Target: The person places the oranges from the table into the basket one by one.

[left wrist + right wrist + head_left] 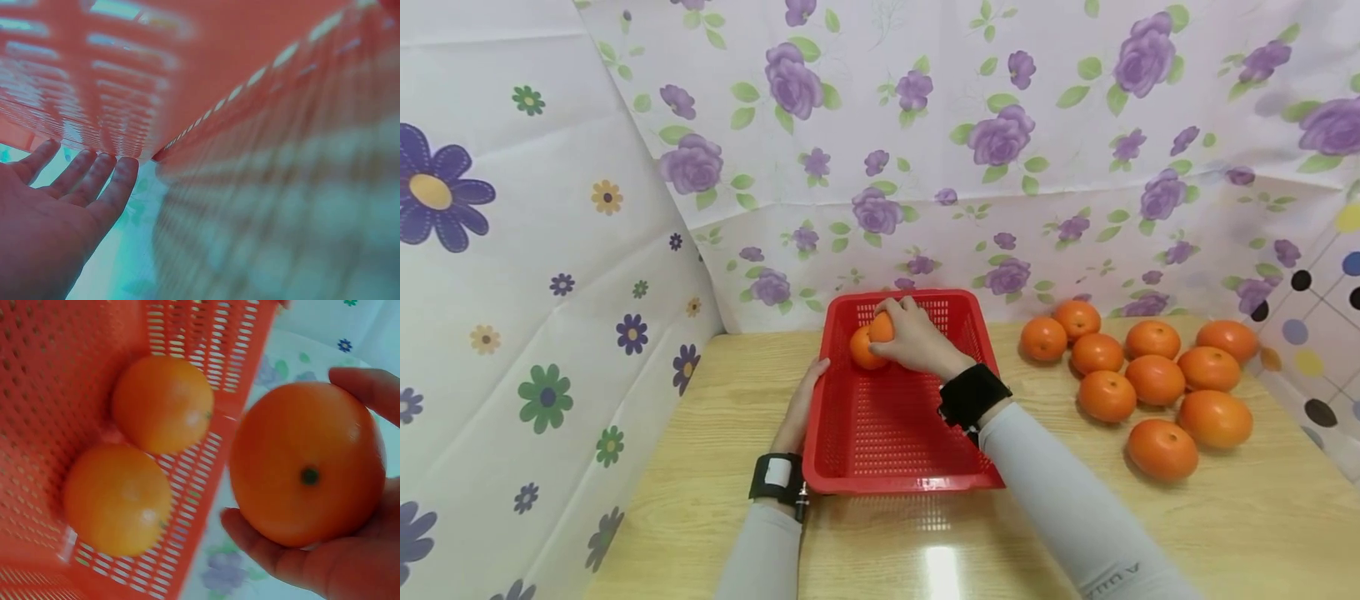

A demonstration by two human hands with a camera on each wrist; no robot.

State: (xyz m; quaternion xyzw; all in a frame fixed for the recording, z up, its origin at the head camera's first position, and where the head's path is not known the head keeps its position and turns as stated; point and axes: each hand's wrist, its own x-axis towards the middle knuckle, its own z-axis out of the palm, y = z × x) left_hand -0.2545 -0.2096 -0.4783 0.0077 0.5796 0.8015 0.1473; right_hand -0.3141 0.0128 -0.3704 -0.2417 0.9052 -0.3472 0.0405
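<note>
My right hand (919, 337) grips an orange (882, 327) above the far left part of a red plastic basket (902, 484). In the right wrist view, thumb and fingers curve around this orange (306, 465), its green stem spot facing the camera. Two more oranges lie in the basket there, one orange (164, 405) beside another orange (117, 500); the head view shows just one, the other being hidden. Along the basket's left outer side is my left hand (800, 407). Its fingers (112, 187) look straight in the left wrist view, their tips at the slotted wall (125, 119).
Several loose oranges (1156, 381) are grouped on the wooden table (730, 417), right of the basket. A flowered cloth (865, 167) hangs behind the table, another patterned cloth (550, 317) runs along the left, and a dotted one (1315, 333) stands at the right.
</note>
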